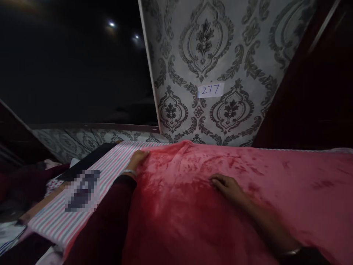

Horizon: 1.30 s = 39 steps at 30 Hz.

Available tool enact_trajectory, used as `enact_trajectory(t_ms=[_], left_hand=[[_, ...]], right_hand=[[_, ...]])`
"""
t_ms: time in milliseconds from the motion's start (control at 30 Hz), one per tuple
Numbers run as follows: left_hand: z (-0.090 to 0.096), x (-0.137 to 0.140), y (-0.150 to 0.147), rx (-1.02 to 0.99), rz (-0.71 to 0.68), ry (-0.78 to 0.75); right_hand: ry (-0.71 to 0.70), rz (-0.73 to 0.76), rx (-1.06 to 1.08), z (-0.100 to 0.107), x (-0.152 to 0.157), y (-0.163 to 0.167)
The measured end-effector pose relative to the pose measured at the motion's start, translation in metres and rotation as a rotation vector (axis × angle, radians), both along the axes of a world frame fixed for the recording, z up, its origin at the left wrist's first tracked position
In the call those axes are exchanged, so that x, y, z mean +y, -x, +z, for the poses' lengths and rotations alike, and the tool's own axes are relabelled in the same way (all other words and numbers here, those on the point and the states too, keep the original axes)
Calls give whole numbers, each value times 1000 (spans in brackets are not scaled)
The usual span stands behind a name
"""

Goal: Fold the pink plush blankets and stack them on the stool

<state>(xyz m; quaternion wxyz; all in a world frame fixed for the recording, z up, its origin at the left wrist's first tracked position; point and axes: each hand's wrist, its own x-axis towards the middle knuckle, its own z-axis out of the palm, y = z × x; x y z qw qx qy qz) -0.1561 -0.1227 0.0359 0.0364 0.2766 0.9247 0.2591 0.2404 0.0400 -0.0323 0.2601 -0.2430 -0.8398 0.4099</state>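
Observation:
A red, velvety cloth (193,217) is spread over a long flat surface, with ruffled nap and a raised fold near its back edge. At the cloth's left edge, my left hand (138,158) is closed on the fabric, its fingertips partly hidden. My right hand (226,187) rests farther right on the same cloth, fingers curled and thumb pressed in, pinching at a shallow crease. Beneath the red cloth's left side shows a striped cloth (110,175) in pink, grey and white.
A pixelated dark patch (82,191) covers something on the striped cloth. Behind stands a patterned wall (176,66) bearing a paper label (210,89) reading 277. A large black screen (77,73) is at left, dark panelling (311,92) at right. Heaped fabrics (11,235) lie lower left.

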Motion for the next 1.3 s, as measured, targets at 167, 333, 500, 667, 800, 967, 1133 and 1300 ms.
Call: enact_trajectory(t_ms=[167, 333, 500, 667, 800, 967, 1133, 1300], left_hand=[[8, 4, -20, -70, -303, -233], [12, -16, -63, -345, -1066, 4], [1, -10, -127, 80, -813, 174], [-18, 12, -173, 287, -693, 269], [-19, 29, -153, 208, -650, 175], [12, 46, -72, 130, -263, -109], [39, 47, 12, 209, -9, -63], [20, 58, 56, 215, 127, 45]], right_hand=[[-22, -90, 65, -27, 5, 2], [-55, -59, 44, -25, 5, -1], [-91, -70, 20, -23, 6, -1], [-91, -67, 21, -23, 5, -1], [-84, -58, 26, -24, 5, -1], [-66, -60, 30, -23, 4, -1], [-64, -51, 27, -21, 4, -1], [-80, -46, 26, -24, 6, -1]])
